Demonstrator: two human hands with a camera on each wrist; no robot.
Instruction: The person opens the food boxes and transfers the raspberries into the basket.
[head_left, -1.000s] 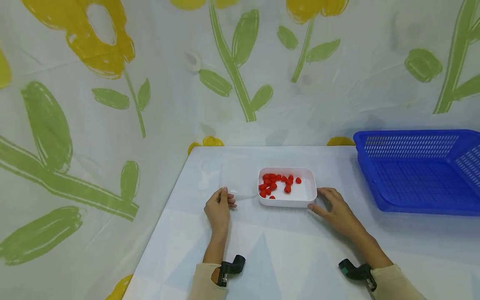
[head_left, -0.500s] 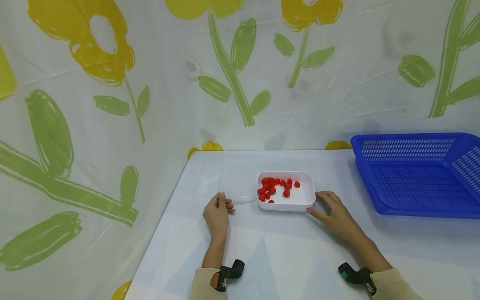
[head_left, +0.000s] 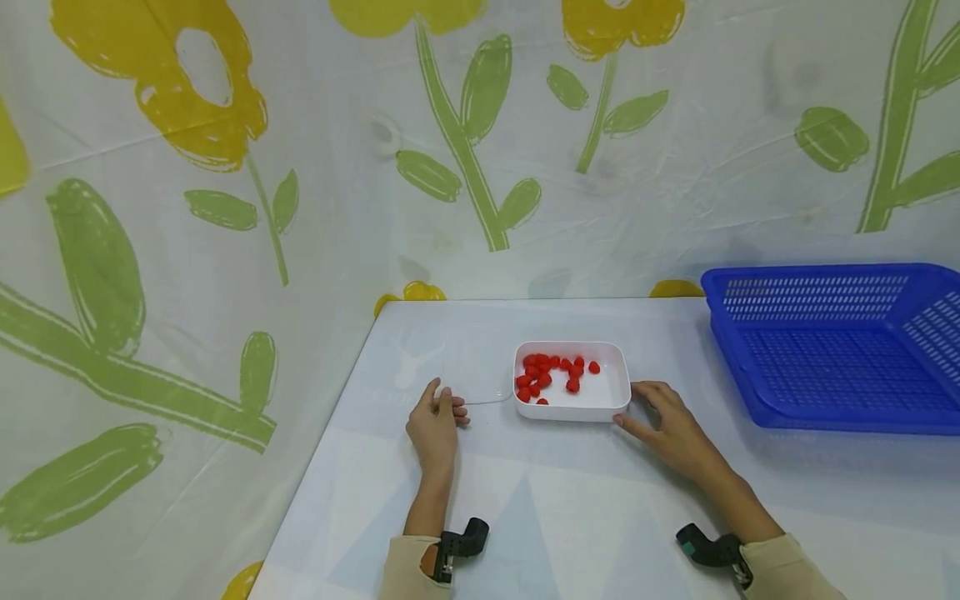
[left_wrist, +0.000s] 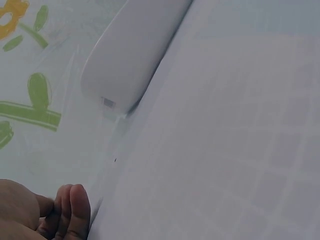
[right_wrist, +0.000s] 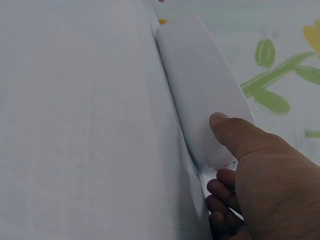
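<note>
A white plastic box [head_left: 570, 413] stands on the table, holding several small red berry-like pieces [head_left: 544, 380], mostly toward its left side. My right hand [head_left: 678, 429] holds the box's near right corner; in the right wrist view the thumb [right_wrist: 227, 125] lies on the front wall, with fingers bent by the end wall. Just left of the box lies a clear, thin lid [head_left: 480, 401], hard to see except for its front edge. My left hand [head_left: 435, 429] is at the lid's near left corner, thumb and index finger apart; whether it touches the lid cannot be made out.
A blue perforated basket [head_left: 825, 358] stands to the right on the white table [head_left: 585, 500]. Behind and to the left hangs a flower-printed sheet [head_left: 330, 167].
The left index finger has lifted away from the thumb, and the clear lid's edge appears to have settled lower. The right hand and box stay in place; the head view has shifted slightly.
</note>
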